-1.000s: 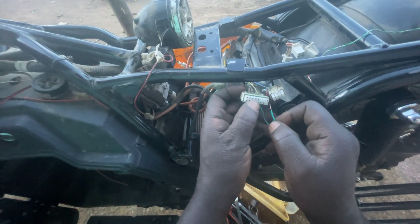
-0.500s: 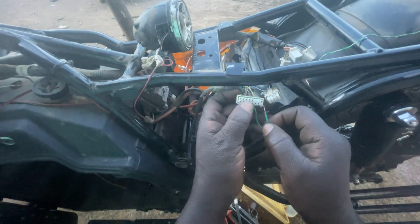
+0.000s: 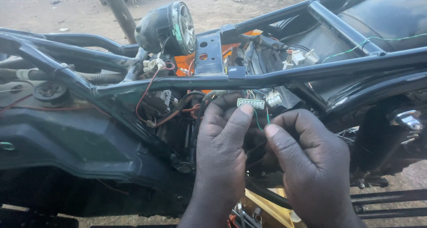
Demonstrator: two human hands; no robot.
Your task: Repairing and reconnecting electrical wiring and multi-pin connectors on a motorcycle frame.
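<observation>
Below the black frame tube [image 3: 284, 79], my left hand [image 3: 222, 150] pinches a small white connector [image 3: 251, 103] at its lower edge, thumb and forefinger closed on it. Just right of the connector, my right hand [image 3: 311, 161] grips a thin green wire [image 3: 267, 117] between clenched fingers [image 3: 278, 137], its tip just beneath the connector.

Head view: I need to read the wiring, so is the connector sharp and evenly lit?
Head view: white connector in the left hand is fairly sharp, shaded under the frame tube; sunlit ground is bright; right hand is sharp.
</observation>
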